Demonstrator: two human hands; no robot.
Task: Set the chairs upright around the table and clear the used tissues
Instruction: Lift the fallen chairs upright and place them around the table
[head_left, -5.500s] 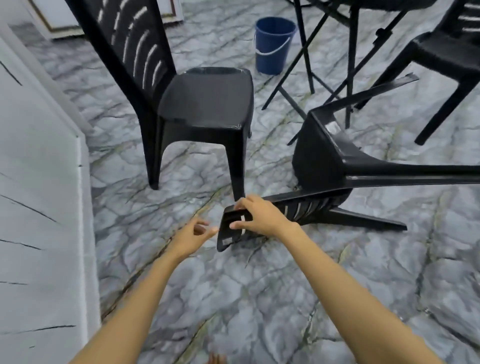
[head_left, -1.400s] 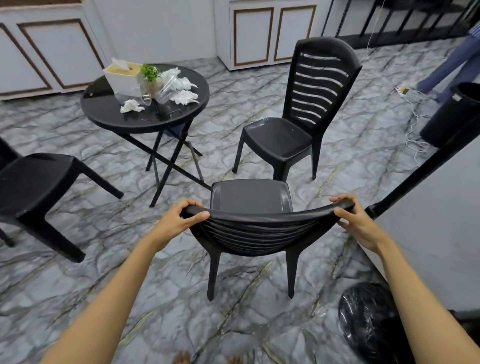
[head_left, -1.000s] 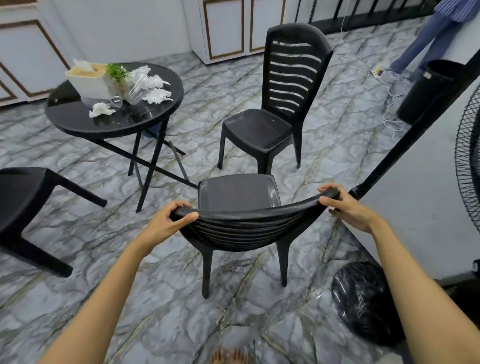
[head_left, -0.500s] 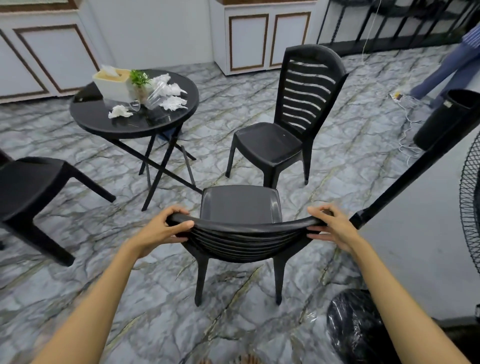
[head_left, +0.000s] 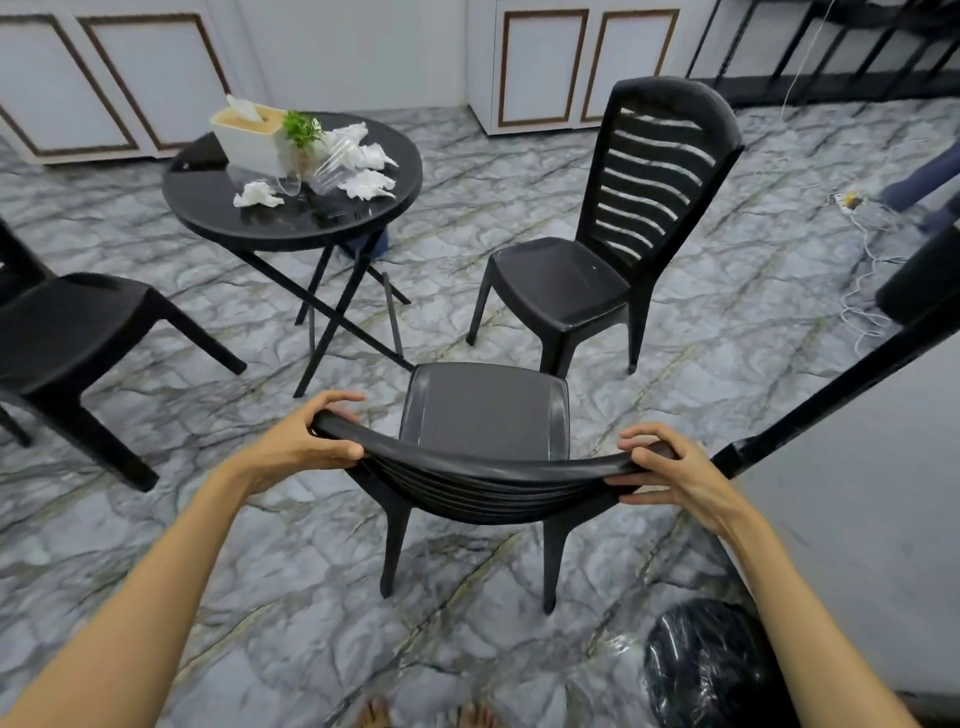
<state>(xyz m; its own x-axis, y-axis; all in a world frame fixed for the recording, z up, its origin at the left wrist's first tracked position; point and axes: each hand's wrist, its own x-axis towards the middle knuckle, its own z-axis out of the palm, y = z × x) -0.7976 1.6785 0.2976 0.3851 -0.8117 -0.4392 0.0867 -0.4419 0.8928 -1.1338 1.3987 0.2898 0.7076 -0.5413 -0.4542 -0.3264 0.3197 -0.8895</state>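
A black plastic chair (head_left: 485, 415) stands upright on its legs right in front of me. My left hand (head_left: 306, 441) grips the left end of its backrest top, and my right hand (head_left: 670, 470) grips the right end. A second black chair (head_left: 613, 244) stands upright behind it to the right. Part of a third chair (head_left: 67, 332) shows at the left edge. The round black folding table (head_left: 260, 223) carries crumpled white tissues (head_left: 257, 195) and more tissues (head_left: 369, 182).
On the table sit a tissue box (head_left: 249, 132), a small green plant (head_left: 301, 127) and clear plastic cups (head_left: 332, 163). A black bin bag (head_left: 711, 670) lies at my lower right. A white wall (head_left: 872, 467) is on the right, cables (head_left: 867, 249) trail across the floor.
The chair lay on its side earlier and now stands upright. In the last second I have shifted it slightly toward the table, both hands staying on the backrest.
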